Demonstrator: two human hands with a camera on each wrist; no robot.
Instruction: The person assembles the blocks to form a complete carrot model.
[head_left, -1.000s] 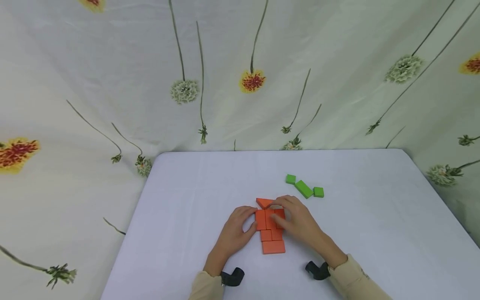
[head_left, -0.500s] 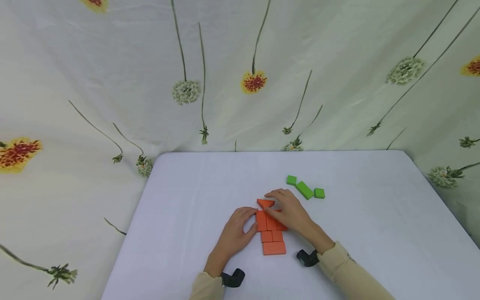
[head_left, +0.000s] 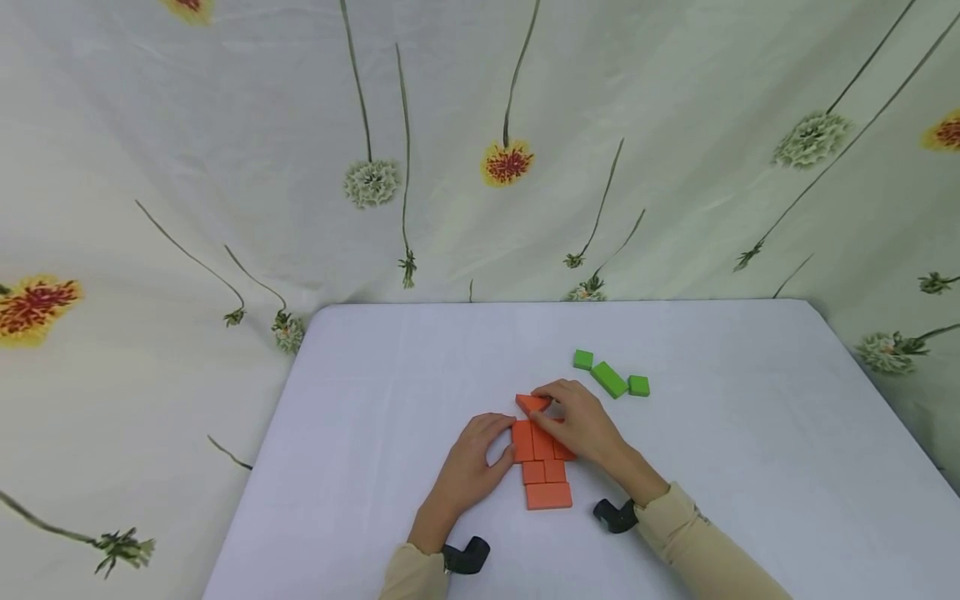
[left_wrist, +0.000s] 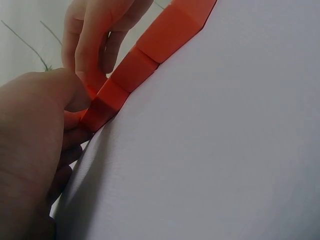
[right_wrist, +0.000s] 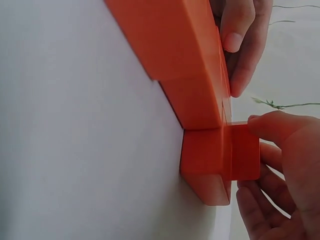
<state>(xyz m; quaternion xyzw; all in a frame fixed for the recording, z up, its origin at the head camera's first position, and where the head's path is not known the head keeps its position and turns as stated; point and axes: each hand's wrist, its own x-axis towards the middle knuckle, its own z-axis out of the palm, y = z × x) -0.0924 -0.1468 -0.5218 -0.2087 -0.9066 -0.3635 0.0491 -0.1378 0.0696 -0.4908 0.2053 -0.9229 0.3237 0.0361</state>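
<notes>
In the head view, my right hand (head_left: 581, 421) pinches an orange triangular block (head_left: 529, 403) at the far end of a flat arrangement of orange blocks (head_left: 548, 496). In the right wrist view, an orange piece (right_wrist: 245, 152) stands up from the row beside that hand's thumb. My left hand (head_left: 472, 462) rests along the left side of the arrangement, index fingertip and thumb touching near the left upright block (head_left: 522, 442). Close up in the left wrist view, the left thumb lies against the end of an orange block (left_wrist: 105, 107). The right hand covers part of the right-hand blocks.
Two small green cubes (head_left: 583, 359) and a longer green block (head_left: 609, 379) lie behind and right of the right hand. Everything lies on a white-covered table (head_left: 360, 400), with a flower-print cloth (head_left: 450, 233) behind it. Black wrist cameras (head_left: 467, 556) are worn on both wrists.
My right hand has moved slightly left and away from the right blocks to the triangular block, and now pinches it. The triangle has shifted slightly upward in view. The left hand stays put.
</notes>
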